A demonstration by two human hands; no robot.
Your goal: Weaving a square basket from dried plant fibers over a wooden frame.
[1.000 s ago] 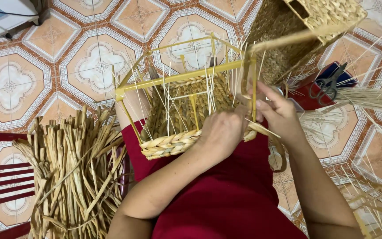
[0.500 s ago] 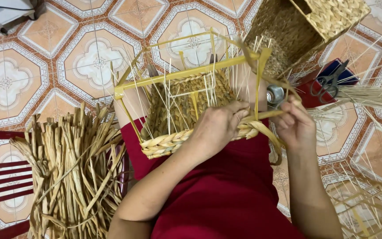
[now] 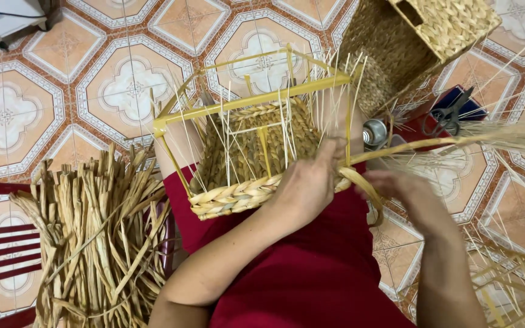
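A yellow wire basket frame (image 3: 256, 100) rests on my lap, its bottom and lower rim woven with braided straw (image 3: 232, 197). My left hand (image 3: 308, 182) presses on the braided rim at the frame's near right corner. My right hand (image 3: 405, 188) is just right of it, fingers closed on a long flat straw strand (image 3: 432, 144) that loops from the rim and runs off to the right. Thin pale reeds stick up from the frame's sides.
A thick bundle of dried straw strips (image 3: 92, 237) lies at my left on red slats. A finished woven basket (image 3: 420, 36) stands at top right. Scissors (image 3: 451, 112) and a small metal can (image 3: 375, 132) lie on the patterned tile floor (image 3: 62, 91). Another wire frame (image 3: 511, 285) sits lower right.
My right hand has dropped from the frame's corner and drawn the straw strand out to the right. My left hand stays on the braided rim.
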